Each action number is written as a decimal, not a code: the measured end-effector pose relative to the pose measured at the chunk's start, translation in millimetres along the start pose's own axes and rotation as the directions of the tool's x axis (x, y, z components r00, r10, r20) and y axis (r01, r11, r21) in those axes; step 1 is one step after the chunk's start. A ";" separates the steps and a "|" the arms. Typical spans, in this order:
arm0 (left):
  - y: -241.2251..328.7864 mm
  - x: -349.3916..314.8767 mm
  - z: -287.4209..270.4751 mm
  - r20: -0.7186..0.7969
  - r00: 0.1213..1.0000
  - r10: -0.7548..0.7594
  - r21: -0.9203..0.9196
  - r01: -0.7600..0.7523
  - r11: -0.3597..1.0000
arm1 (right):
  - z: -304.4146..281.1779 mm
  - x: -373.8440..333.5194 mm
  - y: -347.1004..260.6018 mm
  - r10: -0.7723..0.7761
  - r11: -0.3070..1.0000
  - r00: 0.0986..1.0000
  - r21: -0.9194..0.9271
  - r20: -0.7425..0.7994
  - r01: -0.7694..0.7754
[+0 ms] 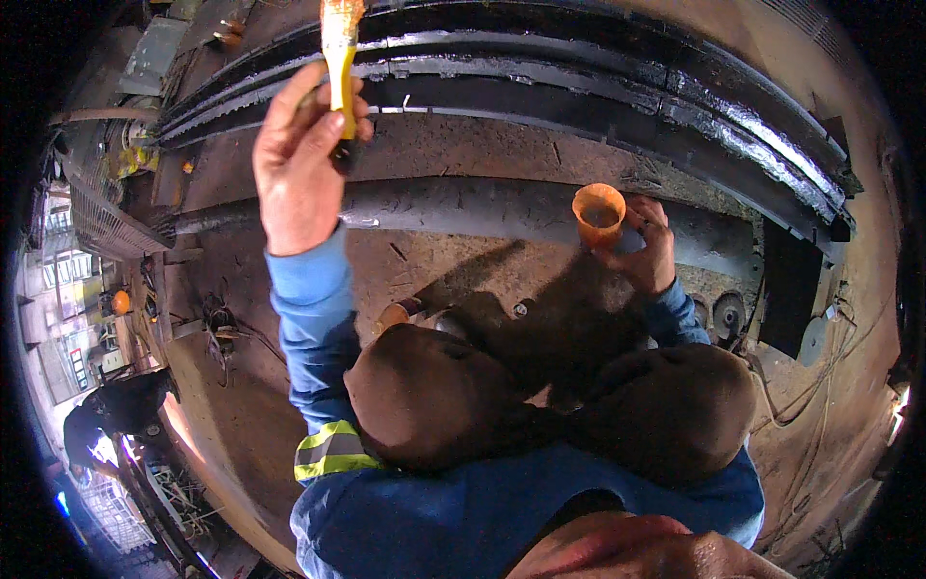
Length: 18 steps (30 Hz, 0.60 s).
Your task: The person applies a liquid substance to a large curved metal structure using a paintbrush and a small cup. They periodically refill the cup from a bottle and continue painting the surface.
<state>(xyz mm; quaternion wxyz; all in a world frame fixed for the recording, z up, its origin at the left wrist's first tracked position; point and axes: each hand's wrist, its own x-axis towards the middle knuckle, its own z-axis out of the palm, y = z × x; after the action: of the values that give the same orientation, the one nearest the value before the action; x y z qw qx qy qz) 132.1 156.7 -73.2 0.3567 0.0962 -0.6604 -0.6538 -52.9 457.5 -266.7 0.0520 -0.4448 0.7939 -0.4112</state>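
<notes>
Black beams [521,72] lie beyond the orange cup [600,233].

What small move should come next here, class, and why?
Perhaps swing the brush across to the orange cup: the left hand holds the brush raised, well apart from the cup, whose uncovered mouth the right hand leaves open.

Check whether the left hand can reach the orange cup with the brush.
Likely yes: nothing visible blocks the space between the left hand, which holds the brush, and the orange cup; the right hand grips its side, leaving the mouth uncovered.
</notes>
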 end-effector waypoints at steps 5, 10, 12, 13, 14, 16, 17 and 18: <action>38.9 52.0 -3.3 0.221 0.963 -0.152 0.421 0.047 0.906 | -1.4 -4.6 11.0 -0.010 1.000 0.998 0.016 -0.066 0.011; 54.8 111.3 32.8 0.373 0.850 -0.373 0.805 -0.096 0.586 | -0.8 -2.7 20.6 -0.064 0.994 0.994 0.080 -0.085 0.070; 56.3 138.0 56.4 0.439 0.777 -0.451 0.877 -0.263 0.402 | -6.8 -1.2 20.8 -0.055 0.988 0.996 0.137 -0.072 0.064; 54.3 152.0 72.1 0.463 0.740 -0.488 0.885 -0.356 0.299 | -13.7 0.8 15.8 -0.016 0.995 0.999 0.098 -0.040 0.020; 50.5 164.0 85.8 0.478 0.702 -0.528 0.872 -0.448 0.195 | -14.0 1.7 16.9 -0.020 0.995 0.998 0.097 -0.053 0.025; 37.8 178.4 113.4 0.646 0.622 -0.442 0.689 -0.725 -0.014 | -12.8 3.3 24.1 -0.027 0.994 0.996 0.103 -0.083 0.036; 29.7 180.9 132.3 0.671 0.597 -0.440 0.613 -0.781 -0.124 | -9.9 2.8 29.5 -0.034 0.989 0.993 0.139 -0.109 0.049; 20.0 183.7 147.5 0.696 0.567 -0.440 0.524 -0.820 -0.230 | -9.0 2.3 34.3 -0.023 0.988 0.995 0.152 -0.092 0.037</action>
<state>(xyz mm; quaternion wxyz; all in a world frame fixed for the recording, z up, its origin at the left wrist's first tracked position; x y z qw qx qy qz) -82.7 167.4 25.0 -0.0487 -0.0948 -0.9667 0.2325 -81.1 470.3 -284.2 0.0441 -0.4325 0.7546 -0.4915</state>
